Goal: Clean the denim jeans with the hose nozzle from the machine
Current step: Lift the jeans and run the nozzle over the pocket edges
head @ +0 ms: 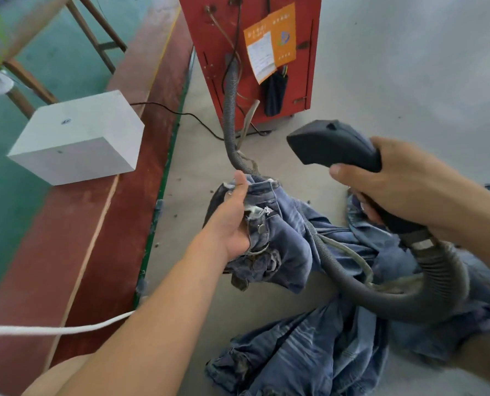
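Note:
My left hand [232, 215] grips the waistband of a pair of blue denim jeans [283, 235], lifted off the floor with the button and zipper showing. My right hand [401, 181] grips the handle of the dark grey hose nozzle [329, 144], held above and to the right of the jeans with its flat head pointing left. A ribbed grey hose [438, 284] loops from the nozzle handle under my right wrist, across the jeans and up to the red machine [226, 38] at the top centre. More denim [309, 352] lies crumpled on the floor below.
A white box [78, 138] sits on a red-brown strip [66, 238] at the left, beside a green floor and wooden table legs [92, 32]. A black cable [181, 112] runs to the machine. A white cord [52, 330] crosses the lower left. Grey concrete floor [409, 67] lies to the right.

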A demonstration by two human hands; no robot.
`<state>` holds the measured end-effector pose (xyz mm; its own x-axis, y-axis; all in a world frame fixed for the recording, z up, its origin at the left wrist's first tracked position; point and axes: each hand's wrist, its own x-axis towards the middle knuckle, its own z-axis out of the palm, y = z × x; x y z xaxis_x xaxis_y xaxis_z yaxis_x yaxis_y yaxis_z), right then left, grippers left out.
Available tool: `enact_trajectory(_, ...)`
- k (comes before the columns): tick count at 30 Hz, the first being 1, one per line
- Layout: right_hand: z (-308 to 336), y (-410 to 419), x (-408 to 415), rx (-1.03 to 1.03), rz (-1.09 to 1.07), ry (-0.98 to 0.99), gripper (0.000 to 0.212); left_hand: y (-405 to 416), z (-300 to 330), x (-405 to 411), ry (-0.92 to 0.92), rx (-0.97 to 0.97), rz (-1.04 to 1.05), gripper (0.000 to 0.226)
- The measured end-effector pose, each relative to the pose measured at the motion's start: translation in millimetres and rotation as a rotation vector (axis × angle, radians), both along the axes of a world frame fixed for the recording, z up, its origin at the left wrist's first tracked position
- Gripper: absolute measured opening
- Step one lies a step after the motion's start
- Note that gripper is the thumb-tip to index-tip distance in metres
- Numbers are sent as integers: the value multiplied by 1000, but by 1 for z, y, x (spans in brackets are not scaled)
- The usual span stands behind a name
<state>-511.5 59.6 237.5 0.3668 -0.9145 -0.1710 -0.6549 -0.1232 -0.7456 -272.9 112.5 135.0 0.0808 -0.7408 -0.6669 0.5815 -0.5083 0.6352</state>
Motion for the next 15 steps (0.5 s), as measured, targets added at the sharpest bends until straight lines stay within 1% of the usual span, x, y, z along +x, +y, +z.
enact_trajectory(2,-1,0,-4,33,9,19,29,2,0,-1,20,-2,-6,60)
enact_trajectory(3,-2,0,-5,38,9,30,30,2,-2,-2,3,26,-3,47)
enact_trajectory(4,-4,-1,-5,39,11,39,29,2,-6,-2,-71,75,14,31)
enact_trajectory(5,-5,-2,-6,37,13,45,29,4,-12,-1,-182,138,19,16)
enact_trajectory(6,-5,-2,-7,32,16,51,28,5,-16,0,-285,184,6,15)
enact_trajectory(8,-5,-2,-8,23,32,59,28,11,-24,1,-445,208,-62,26)
enact_trajectory(9,-5,-1,-8,22,46,63,28,14,-27,1,-474,199,-96,32)
enact_trajectory(10,-6,-1,-8,21,62,69,28,17,-27,2,-448,206,-116,36)
enact_trajectory(11,-7,0,-7,20,80,80,29,20,-24,2,-374,216,-116,35)
enact_trajectory(12,-7,0,-7,19,98,94,29,21,-19,2,-256,219,-99,31)
enact_trajectory(13,-8,1,-6,24,115,105,29,22,-12,3,-135,207,-70,34)
enact_trajectory(15,-8,1,-6,57,160,126,26,23,-5,9,62,120,-9,52)
